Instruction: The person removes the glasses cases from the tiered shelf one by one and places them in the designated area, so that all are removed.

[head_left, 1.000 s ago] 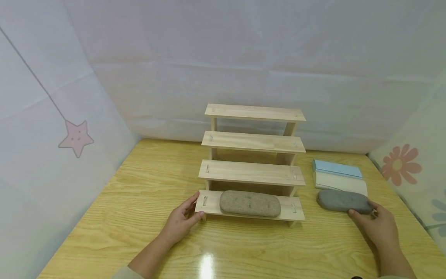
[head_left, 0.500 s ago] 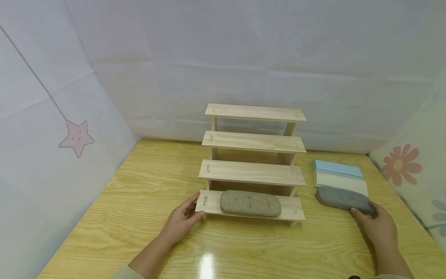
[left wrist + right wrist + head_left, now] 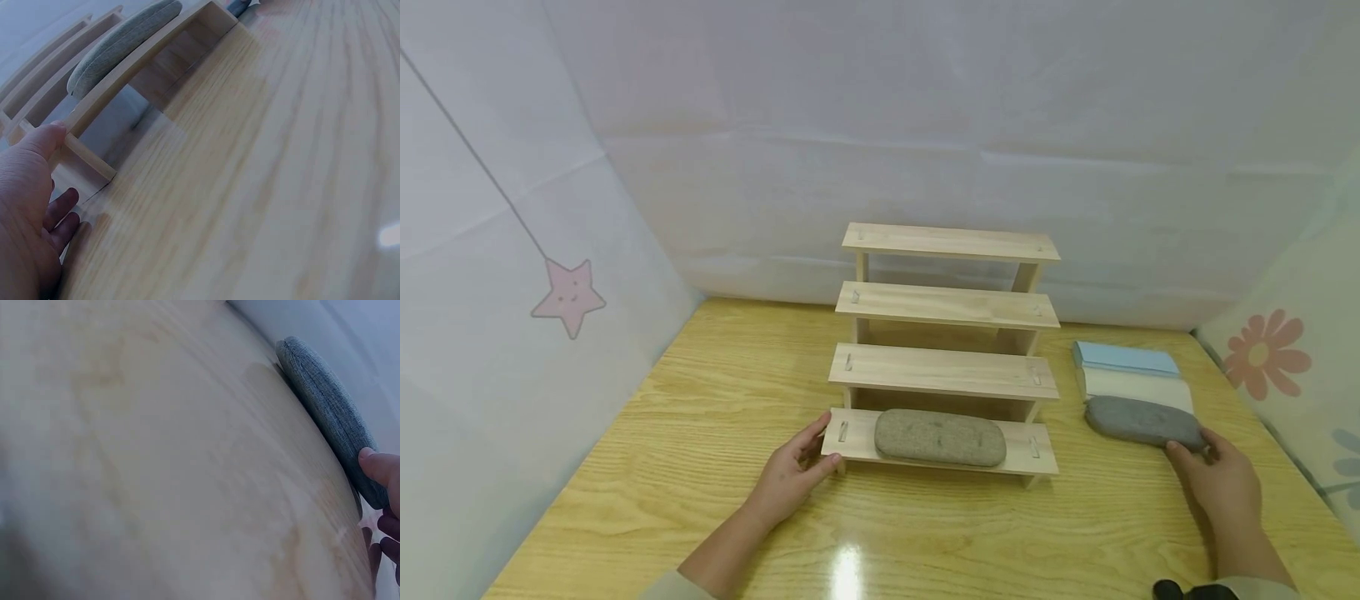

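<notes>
A tiered wooden display shelf (image 3: 943, 371) stands in the middle of the table. On its lowest step lies a greenish-beige fabric glasses case (image 3: 940, 437). My left hand (image 3: 790, 475) holds the left end of that step, thumb at the front corner and a finger at the back corner; in the left wrist view its other fingers hang loosely beside the leg. To the right, my right hand (image 3: 1221, 483) pinches the right end of a grey fabric glasses case (image 3: 1142, 421), with the thumb (image 3: 375, 464) on its near side. The case lies along the front of a cream case (image 3: 1138, 388).
Behind the cream case sits a light blue case (image 3: 1127, 358). Pale cloth walls (image 3: 925, 108) enclose the wooden table (image 3: 722, 367) at the back and sides. A small black object (image 3: 1195, 590) shows by the right sleeve.
My right hand has shifted the grey glasses case slightly away from me, closer against the cream case. My left hand and the shelf have stayed put.
</notes>
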`<state>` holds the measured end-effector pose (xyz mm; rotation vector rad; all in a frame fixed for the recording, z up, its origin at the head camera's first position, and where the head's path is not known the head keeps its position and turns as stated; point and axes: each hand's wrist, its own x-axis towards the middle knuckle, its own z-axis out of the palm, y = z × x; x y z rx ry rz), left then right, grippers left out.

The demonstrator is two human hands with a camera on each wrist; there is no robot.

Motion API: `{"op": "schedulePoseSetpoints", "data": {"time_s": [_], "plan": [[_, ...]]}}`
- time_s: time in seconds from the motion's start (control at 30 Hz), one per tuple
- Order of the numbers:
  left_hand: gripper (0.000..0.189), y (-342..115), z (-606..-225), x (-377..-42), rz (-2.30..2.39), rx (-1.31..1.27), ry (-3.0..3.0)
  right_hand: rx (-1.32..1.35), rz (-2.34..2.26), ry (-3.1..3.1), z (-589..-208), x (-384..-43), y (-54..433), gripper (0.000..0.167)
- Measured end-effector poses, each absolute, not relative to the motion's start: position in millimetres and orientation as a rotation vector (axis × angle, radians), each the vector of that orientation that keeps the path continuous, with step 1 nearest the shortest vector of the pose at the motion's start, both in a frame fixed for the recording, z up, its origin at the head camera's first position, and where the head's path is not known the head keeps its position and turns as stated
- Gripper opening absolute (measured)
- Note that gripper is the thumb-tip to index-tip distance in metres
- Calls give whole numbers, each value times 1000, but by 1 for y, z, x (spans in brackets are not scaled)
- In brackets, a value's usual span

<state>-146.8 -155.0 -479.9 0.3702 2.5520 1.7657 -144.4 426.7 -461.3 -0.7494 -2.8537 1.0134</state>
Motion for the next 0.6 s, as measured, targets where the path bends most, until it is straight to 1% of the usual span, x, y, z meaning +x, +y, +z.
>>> {"op": "schedulePoseSetpoints", "data": {"time_s": [0.33, 0.5, 0.6], "plan": [[69, -155, -478, -147, 1757, 333, 2550, -804, 1028, -2854, -462, -154, 433, 87], [70, -155, -478, -147, 1751, 347, 2555, -796, 1007, -2834, -461, -158, 433, 83], [69, -155, -478, -146, 1750, 357, 2555, -785, 1012, -2830, -461, -159, 434, 84]]}}
